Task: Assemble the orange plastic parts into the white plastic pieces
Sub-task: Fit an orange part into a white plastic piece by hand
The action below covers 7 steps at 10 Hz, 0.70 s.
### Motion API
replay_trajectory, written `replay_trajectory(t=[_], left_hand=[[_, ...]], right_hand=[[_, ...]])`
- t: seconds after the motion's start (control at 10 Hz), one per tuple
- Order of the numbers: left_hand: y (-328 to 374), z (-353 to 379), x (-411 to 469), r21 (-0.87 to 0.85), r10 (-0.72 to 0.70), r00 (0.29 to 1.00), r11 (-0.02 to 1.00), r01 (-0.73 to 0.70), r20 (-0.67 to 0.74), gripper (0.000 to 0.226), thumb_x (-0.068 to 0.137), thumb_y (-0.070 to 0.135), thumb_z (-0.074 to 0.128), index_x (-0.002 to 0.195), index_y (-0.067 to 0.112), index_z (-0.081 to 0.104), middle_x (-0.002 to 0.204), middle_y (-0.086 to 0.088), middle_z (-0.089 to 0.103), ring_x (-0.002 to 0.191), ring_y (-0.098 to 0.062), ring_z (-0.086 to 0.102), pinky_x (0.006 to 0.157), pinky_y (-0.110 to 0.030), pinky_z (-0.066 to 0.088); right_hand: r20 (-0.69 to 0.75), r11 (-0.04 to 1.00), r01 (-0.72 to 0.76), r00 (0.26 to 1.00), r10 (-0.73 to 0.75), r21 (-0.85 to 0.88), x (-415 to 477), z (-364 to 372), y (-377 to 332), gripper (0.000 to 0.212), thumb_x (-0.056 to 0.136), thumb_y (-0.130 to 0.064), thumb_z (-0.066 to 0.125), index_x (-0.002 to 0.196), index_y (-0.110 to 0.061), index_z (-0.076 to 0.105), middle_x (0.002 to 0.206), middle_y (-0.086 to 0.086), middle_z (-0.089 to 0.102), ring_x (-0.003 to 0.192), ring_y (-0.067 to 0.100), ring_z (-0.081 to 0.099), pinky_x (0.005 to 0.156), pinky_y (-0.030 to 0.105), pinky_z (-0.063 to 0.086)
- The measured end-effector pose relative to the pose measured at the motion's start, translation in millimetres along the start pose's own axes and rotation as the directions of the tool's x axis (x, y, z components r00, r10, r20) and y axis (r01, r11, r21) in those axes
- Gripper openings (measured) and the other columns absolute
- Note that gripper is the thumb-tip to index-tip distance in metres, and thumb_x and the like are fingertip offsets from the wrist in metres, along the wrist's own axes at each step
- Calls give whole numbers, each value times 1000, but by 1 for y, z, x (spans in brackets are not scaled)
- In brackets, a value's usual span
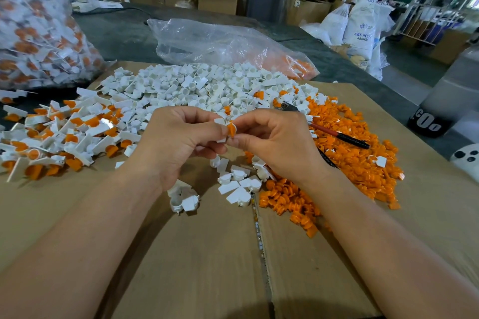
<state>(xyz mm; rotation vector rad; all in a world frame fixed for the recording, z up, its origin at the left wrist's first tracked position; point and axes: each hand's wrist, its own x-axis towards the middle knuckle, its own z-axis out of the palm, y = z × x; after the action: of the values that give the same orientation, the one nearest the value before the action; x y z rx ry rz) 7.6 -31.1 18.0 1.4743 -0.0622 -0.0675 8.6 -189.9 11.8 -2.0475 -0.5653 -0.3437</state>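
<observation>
My left hand (178,137) pinches a white plastic piece (220,122) above the cardboard. My right hand (272,137) pinches an orange plastic part (231,129) right against that white piece, between both sets of fingertips. A heap of loose white pieces (197,88) lies behind my hands. Loose orange parts (350,153) are piled to the right. Assembled white-and-orange pieces (59,134) lie in a heap at the left. A few white pieces (238,184) sit just below my hands.
Flattened cardboard (207,254) covers the work surface. A full clear bag of assembled pieces (33,28) stands at the far left, a nearly empty clear bag (223,41) behind the white heap. Red-and-black cutters (337,134) lie on the orange pile. Boxes and sacks stand beyond.
</observation>
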Motion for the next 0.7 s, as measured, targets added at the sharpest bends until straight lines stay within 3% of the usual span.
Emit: replay_trajectory(t=[0.3,0.4,0.6,0.7], left_hand=[[0,-1,1,-23,-10,1000,1000,10,11,11,71,-4,69,68,6,65,59,-8,67,46,-15,62,43,-18,49],[0,-1,0,-17,-2,1000,1000,2,18,11,71,-4,68,68,6,65,57,-7,66,46,-15,62,44,-18,49],[0,-1,0,-3,-10,1000,1000,10,24,12,72,-7,66,68,4,64,55,-7,65,44,-14,61,44,-17,50],[-1,-1,1,0,-13,1000,1000,13,24,11,72,-7,66,70,4,64,55,-7,66,44,-14,61,44,-18,50]], right_hand=[[-18,999,38,999,-38,29,0,0,1,18,73,-10,74,90,-15,70,81,-4,68,74,9,67,70,25,56],[-42,990,132,991,-130,50,-1,1,-2,32,72,-6,74,97,-23,64,82,-11,64,75,1,65,69,16,53],[-57,982,189,980,-190,-15,0,2,0,30,71,-7,74,101,-9,68,81,3,68,76,18,65,72,36,55],[-58,979,200,978,-201,-28,0,2,-1,31,71,-7,74,101,-9,68,80,10,69,74,23,64,70,41,53]])
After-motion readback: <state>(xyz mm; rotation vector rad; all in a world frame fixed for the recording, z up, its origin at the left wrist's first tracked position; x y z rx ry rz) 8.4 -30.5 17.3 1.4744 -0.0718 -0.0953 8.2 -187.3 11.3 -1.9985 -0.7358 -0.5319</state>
